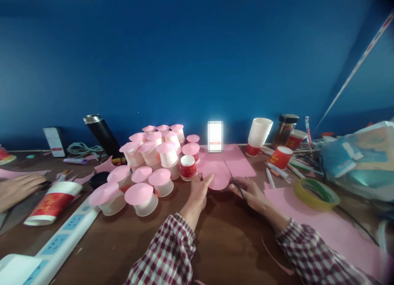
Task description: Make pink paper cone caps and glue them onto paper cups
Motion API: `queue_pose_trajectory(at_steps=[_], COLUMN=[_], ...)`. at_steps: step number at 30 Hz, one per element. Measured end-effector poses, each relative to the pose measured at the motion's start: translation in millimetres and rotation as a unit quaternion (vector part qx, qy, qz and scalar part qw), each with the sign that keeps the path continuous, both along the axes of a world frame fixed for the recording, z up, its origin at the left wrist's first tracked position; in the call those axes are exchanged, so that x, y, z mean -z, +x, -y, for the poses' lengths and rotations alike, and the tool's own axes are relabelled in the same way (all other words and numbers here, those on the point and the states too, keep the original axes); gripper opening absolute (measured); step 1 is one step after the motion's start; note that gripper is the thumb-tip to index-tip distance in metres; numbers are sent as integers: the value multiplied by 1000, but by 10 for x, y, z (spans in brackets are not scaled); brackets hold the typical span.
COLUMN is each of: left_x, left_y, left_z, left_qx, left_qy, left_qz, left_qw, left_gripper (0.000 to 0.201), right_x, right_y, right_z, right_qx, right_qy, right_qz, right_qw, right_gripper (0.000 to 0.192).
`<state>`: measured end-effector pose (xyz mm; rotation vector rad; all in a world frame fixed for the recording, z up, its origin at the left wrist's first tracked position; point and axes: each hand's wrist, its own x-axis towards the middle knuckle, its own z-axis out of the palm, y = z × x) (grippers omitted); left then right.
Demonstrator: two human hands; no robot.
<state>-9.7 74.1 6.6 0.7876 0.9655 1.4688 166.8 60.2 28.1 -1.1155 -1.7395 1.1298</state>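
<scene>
My left hand [200, 190] pinches the edge of a round pink paper piece [218, 174] held just above the brown table [227, 235]. My right hand [250, 192] grips scissors [234, 178] whose blades reach up into the pink paper. Both forearms wear red-and-white checked sleeves. Left of my hands stands a cluster of several upturned white paper cups with pink paper discs on top [154, 162]. One upright red-and-white cup [188, 167] stands at the cluster's right edge.
Pink paper sheets [238, 159] lie behind and to the right [323, 223]. A tape roll [317, 193], stacked cups [258, 135], a jar [285, 129], red cups, pens, a black flask [103, 135], a power strip [66, 231] and another person's hand [17, 188] surround the work area.
</scene>
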Motion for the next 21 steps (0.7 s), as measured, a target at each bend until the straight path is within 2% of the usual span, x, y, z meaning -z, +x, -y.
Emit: queue_pose_trajectory(at_steps=[10, 15, 21], left_x=[-4, -23, -36], left_y=[3, 5, 3], left_z=[6, 3, 2], left_qx=[6, 3, -10], left_qy=[-5, -6, 3], left_qz=[18, 17, 13], left_qw=[1000, 1000, 1000], left_gripper=[38, 35, 31], right_x=[16, 9, 29], right_y=[-3, -18, 3], right_z=[-16, -13, -20], right_qx=[11, 37, 6], right_qy=[15, -23, -21], right_qz=[22, 5, -8], right_qw=[1000, 999, 1000], right_gripper=[32, 34, 34])
